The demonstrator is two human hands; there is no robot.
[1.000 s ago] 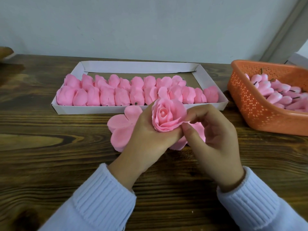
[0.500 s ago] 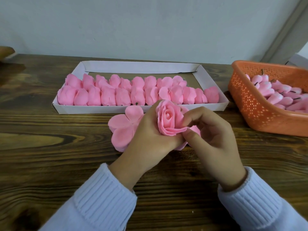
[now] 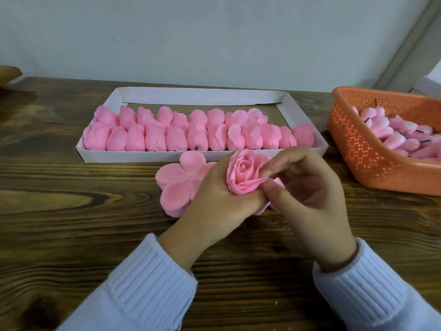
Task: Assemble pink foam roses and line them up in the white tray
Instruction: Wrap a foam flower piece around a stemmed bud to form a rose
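Note:
A pink foam rose [image 3: 243,174] sits upright in my left hand [image 3: 214,206], which grips it from the left and below. My right hand [image 3: 307,194] pinches an outer petal of that rose between thumb and forefinger on its right side. Under both hands a flat pink petal piece [image 3: 177,185] lies on the table, partly hidden. Behind them the white tray [image 3: 202,96] holds two rows of several pink roses [image 3: 176,137] lying side by side along its front.
An orange perforated basket [image 3: 358,149] at the right holds several pink rose buds [image 3: 391,134] with short dark stems. The dark wooden table [image 3: 71,230] runs to a pale wall. A brown object [image 3: 8,74] sits at the far left edge.
The rose has turned in my hands so that its centre faces more upward. My right fingers have shifted along the outer petal at its right side. The tray and basket are unmoved.

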